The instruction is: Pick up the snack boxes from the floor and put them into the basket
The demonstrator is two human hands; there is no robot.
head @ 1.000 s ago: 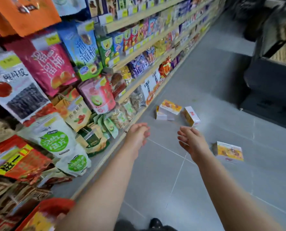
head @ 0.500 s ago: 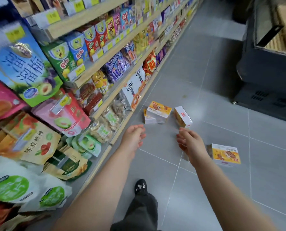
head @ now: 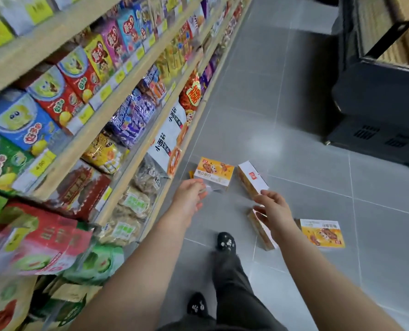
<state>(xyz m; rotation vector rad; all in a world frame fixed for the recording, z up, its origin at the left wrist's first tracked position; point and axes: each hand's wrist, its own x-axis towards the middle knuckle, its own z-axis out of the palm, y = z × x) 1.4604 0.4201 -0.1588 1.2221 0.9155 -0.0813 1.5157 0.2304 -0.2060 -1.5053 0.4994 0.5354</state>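
On the grey floor (head: 282, 103) along the wooden shelf edge (head: 124, 185), four snack boxes lie in a loose cluster ahead of my front shoe (head: 226, 242). The orange-topped box (head: 214, 172) sits nearest the shelf base, with the white-sided box (head: 252, 179) tilted just beside its right edge. My left hand (head: 190, 197) reaches out with fingers loosely bent and nothing in it, the tips at the orange-topped box's near corner; I cannot tell whether they touch it. My right hand (head: 273, 209) hovers with relaxed, slightly spread fingers, also holding nothing, between the white-sided box and the narrow box (head: 262, 231), which lies partly hidden under my wrist. The flat box (head: 321, 232) lies face up near the narrow one, to its right. Bare tiles run wide to the right and ahead, as far as the black cabinet (head: 377, 96).
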